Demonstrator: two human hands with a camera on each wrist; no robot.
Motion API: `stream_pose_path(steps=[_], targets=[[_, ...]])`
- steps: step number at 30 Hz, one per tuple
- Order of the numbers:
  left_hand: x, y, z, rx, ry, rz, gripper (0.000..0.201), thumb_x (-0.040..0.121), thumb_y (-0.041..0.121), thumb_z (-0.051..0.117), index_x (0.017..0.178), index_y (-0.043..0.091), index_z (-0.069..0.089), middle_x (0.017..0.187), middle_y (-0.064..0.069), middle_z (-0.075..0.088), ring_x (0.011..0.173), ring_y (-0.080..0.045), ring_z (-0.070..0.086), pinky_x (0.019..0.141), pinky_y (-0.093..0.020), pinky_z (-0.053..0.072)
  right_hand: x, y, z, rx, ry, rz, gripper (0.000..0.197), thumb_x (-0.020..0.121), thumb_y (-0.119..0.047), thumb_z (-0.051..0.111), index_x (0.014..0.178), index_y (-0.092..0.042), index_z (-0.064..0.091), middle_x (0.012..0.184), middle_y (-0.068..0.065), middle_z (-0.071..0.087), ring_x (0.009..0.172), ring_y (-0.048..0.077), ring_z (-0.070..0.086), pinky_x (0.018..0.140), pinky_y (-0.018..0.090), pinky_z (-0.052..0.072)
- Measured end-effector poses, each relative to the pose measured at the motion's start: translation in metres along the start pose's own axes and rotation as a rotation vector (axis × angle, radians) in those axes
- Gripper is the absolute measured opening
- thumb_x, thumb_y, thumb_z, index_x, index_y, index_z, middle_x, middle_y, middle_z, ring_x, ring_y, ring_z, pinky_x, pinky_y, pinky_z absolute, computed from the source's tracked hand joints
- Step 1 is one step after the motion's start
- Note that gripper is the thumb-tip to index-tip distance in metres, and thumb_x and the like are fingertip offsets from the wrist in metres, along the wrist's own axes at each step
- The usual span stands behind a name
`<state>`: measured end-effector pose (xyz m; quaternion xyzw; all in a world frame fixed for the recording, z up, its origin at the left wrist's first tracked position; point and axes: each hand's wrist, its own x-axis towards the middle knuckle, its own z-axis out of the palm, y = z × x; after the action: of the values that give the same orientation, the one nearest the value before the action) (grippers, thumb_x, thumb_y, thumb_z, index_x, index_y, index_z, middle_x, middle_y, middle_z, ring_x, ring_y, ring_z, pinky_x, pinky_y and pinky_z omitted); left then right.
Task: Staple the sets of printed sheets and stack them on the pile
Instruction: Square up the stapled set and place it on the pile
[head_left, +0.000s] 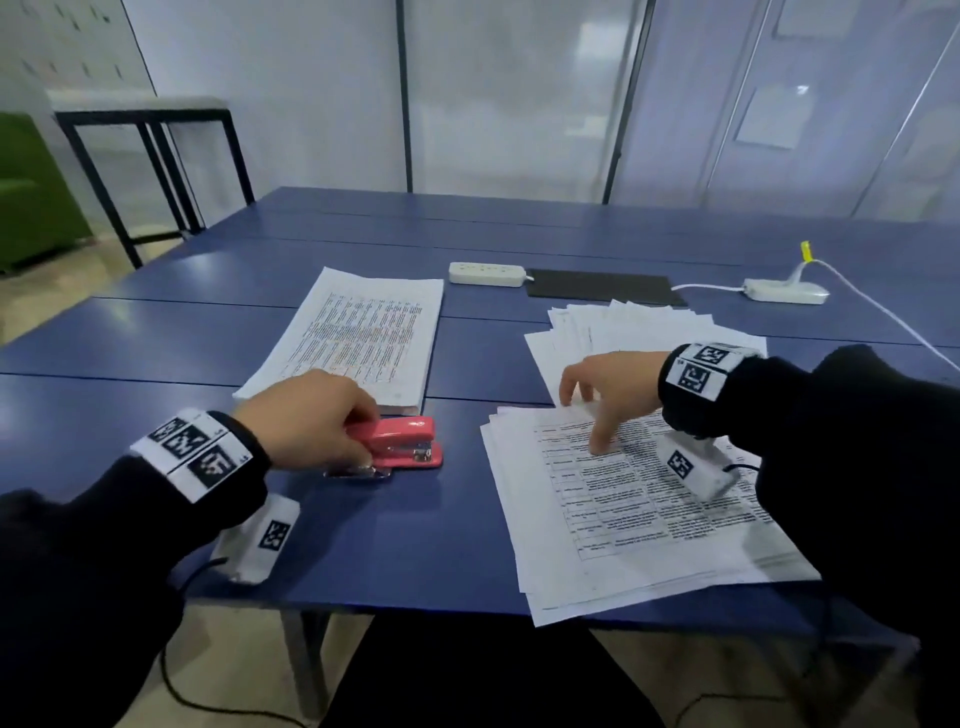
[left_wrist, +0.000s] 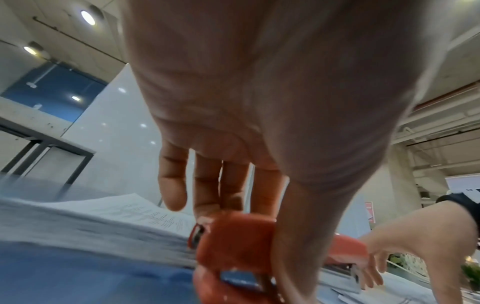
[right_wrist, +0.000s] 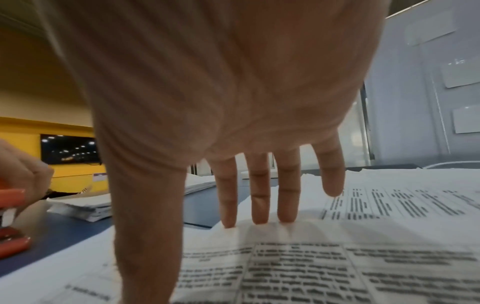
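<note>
Your left hand (head_left: 306, 421) curls its fingers and thumb around the rear of the red stapler (head_left: 405, 442), which sits on the blue table (head_left: 156, 338). Just beyond the stapler lies the neat pile (head_left: 358, 338) of printed sheets. To the right of the stapler, well apart from it, a loose set of printed sheets (head_left: 639, 509) lies fanned near the table's front edge. Your right hand (head_left: 613, 389) is spread over that set, its fingertips (right_wrist: 259, 220) and thumb pressing down on the top sheet, gripping nothing. More loose sheets (head_left: 623, 327) lie beyond that set.
</note>
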<state>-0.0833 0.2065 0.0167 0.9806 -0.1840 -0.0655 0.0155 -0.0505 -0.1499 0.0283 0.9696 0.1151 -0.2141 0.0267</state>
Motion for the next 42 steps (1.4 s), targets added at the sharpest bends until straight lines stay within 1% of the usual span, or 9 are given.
stream_pose_path(steps=[7,11,15,20,22,25,30,36,42], targets=[[-0.004,0.002,0.000,0.010,-0.054,-0.062,0.032,0.068,0.040,0.088,0.086,0.037,0.061,0.085,0.014,0.065,0.082,-0.008,0.059,0.075,-0.029,0.051,-0.004,-0.007,-0.002,-0.023,-0.062,0.006,0.055,0.066,-0.045,0.095,0.106,-0.019,0.067,0.091,-0.009,0.066,0.090,0.019,0.061,0.070,0.028,0.043],[-0.011,-0.002,-0.014,-0.052,0.021,-0.022,0.048,0.065,0.048,0.092,0.103,0.042,0.063,0.102,0.019,0.061,0.094,-0.003,0.058,0.073,-0.025,0.046,-0.019,0.006,-0.005,0.170,0.046,-0.049,0.036,0.066,-0.033,0.096,0.094,-0.026,0.075,0.087,-0.012,0.075,0.084,0.013,0.070,0.075,0.030,0.054],[-0.023,0.017,-0.030,-0.812,0.235,0.206,0.072,0.063,0.063,0.083,0.128,0.040,0.063,0.123,0.012,0.066,0.112,-0.005,0.064,0.095,-0.028,0.050,-0.060,0.033,-0.037,0.547,0.296,-0.130,0.029,0.066,-0.018,0.096,0.083,-0.022,0.073,0.077,-0.011,0.077,0.068,0.002,0.068,0.068,0.021,0.052],[-0.010,0.065,-0.044,-1.405,0.310,0.339,0.077,0.076,0.046,0.076,0.147,0.031,0.051,0.139,-0.003,0.064,0.126,-0.023,0.065,0.103,-0.044,0.051,-0.114,0.043,-0.070,1.304,0.744,-0.284,0.050,0.065,-0.013,0.086,0.111,-0.001,0.073,0.108,0.017,0.077,0.096,0.026,0.076,0.082,0.038,0.063],[0.002,0.093,-0.054,-1.435,0.450,0.350,0.071,0.080,0.039,0.079,0.145,0.025,0.053,0.139,-0.003,0.065,0.127,-0.025,0.064,0.104,-0.049,0.052,-0.120,0.033,-0.071,1.458,0.852,-0.322,0.062,0.069,-0.018,0.088,0.123,0.004,0.067,0.118,0.022,0.074,0.108,0.034,0.073,0.093,0.047,0.060],[0.017,0.129,-0.081,-1.370,0.780,0.347,0.036,0.090,0.021,0.071,0.125,0.022,0.064,0.125,0.000,0.073,0.119,-0.021,0.068,0.107,-0.052,0.052,-0.127,0.013,-0.068,1.567,0.961,-0.350,0.034,0.093,-0.012,0.073,0.124,0.001,0.066,0.120,0.017,0.074,0.112,0.031,0.072,0.101,0.048,0.056],[0.027,0.150,-0.122,-1.218,1.095,0.271,0.009,0.094,0.012,0.062,0.101,0.017,0.060,0.096,0.000,0.071,0.086,-0.013,0.066,0.085,-0.040,0.058,-0.130,0.000,-0.076,1.645,1.072,-0.368,0.033,0.096,-0.022,0.071,0.125,-0.006,0.069,0.123,0.008,0.075,0.118,0.024,0.070,0.109,0.047,0.051],[0.020,0.143,-0.079,-1.338,0.874,0.198,0.030,0.093,0.011,0.067,0.111,0.032,0.055,0.108,0.011,0.071,0.093,-0.001,0.069,0.084,-0.030,0.057,-0.101,-0.012,-0.013,1.476,1.046,-0.227,0.025,0.094,-0.024,0.075,0.117,-0.014,0.074,0.109,-0.006,0.079,0.109,0.015,0.073,0.096,0.036,0.057],[0.011,0.136,-0.048,-1.234,0.780,0.088,0.036,0.097,0.016,0.070,0.126,0.024,0.049,0.113,0.014,0.071,0.092,0.011,0.068,0.084,-0.020,0.054,-0.086,-0.026,0.019,1.512,1.087,-0.209,0.018,0.095,-0.021,0.074,0.112,-0.016,0.074,0.108,-0.003,0.079,0.105,0.017,0.074,0.098,0.044,0.057]])
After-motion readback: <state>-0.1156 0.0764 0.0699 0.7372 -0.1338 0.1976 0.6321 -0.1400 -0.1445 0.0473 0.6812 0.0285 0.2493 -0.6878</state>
